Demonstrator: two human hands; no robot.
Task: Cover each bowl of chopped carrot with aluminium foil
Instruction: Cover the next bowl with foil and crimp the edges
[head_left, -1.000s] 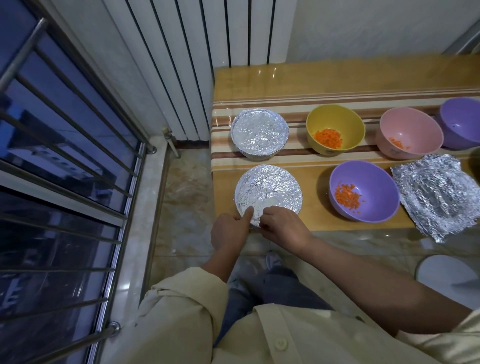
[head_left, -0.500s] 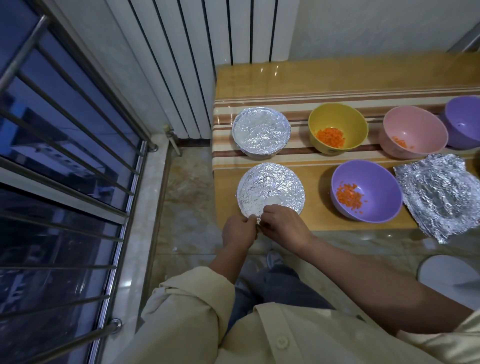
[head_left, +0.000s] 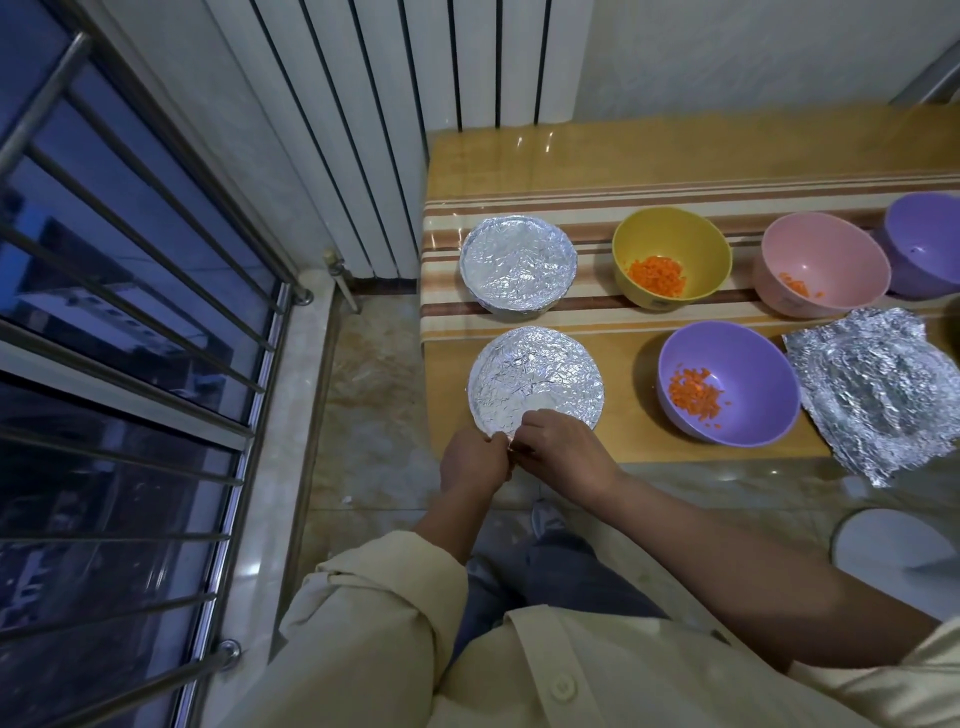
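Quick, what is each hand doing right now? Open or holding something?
Left hand: closed, pinching the near edge of the foil cover.
Right hand: closed, pinching that same edge.

A home: radiator (head_left: 374, 130), barred window (head_left: 119, 312), striped table (head_left: 571, 208) of bowls.

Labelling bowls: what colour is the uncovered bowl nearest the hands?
The bowl is purple; head view.
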